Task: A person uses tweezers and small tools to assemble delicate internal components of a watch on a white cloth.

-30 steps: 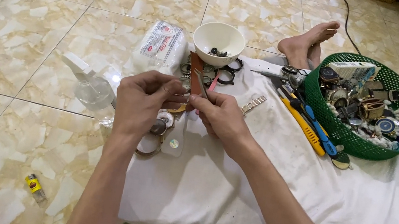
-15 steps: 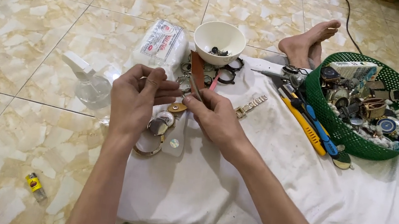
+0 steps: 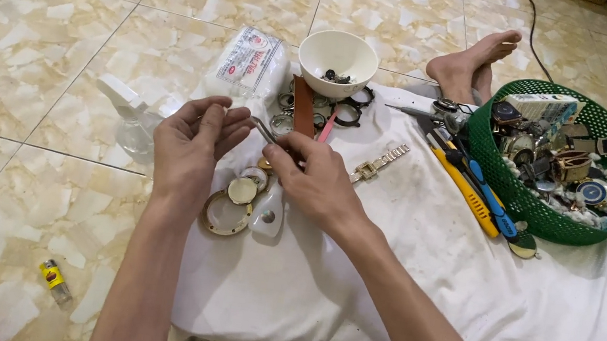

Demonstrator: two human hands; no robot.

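A: What's in each grip?
B: Left hand (image 3: 192,138) and right hand (image 3: 310,179) both pinch thin tweezers (image 3: 263,130) between them

A: And just below?
B: Round watch parts (image 3: 230,208) on the white cloth (image 3: 398,289)

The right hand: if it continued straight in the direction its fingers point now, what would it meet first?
Probably the left hand. The right hand points left and slightly up, with thin metal tweezers between them; depth is unclear.
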